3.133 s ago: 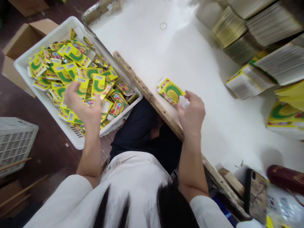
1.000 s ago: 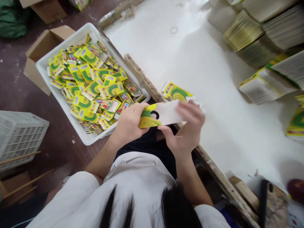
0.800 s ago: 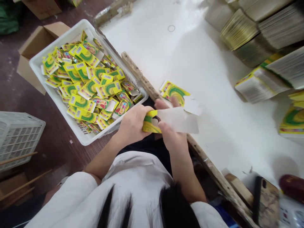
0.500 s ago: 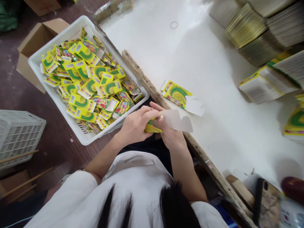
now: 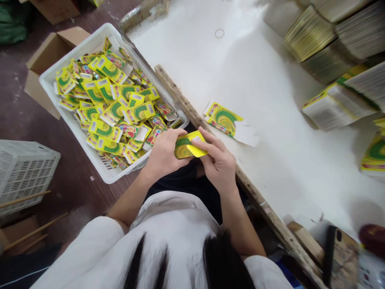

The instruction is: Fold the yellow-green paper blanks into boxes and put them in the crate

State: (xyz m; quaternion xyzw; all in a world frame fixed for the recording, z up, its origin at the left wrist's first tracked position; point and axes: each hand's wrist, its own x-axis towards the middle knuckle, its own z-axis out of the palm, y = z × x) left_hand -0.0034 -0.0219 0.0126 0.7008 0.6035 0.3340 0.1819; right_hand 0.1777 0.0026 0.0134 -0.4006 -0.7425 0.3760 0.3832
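Between my two hands, in front of my lap, is a small yellow and green printed carton. My left hand is closed around its left end. The fingers of my right hand press on the right end, where a yellow flap stands folded over. Beyond my right hand, a flat carton of the same print lies near the table's edge with its white flap spread out. To the left, a white plastic basket is heaped with several similar cartons.
A worn wooden strip edges the white table. Bundled stacks of flat cartons and a phone lie at right, with a rubber band farther back. An open cardboard box and a white crate stand on the floor.
The long white flap that stuck out over my right hand no longer shows; a yellow flap is now folded at the carton's right end. My right fingers have moved onto that end.
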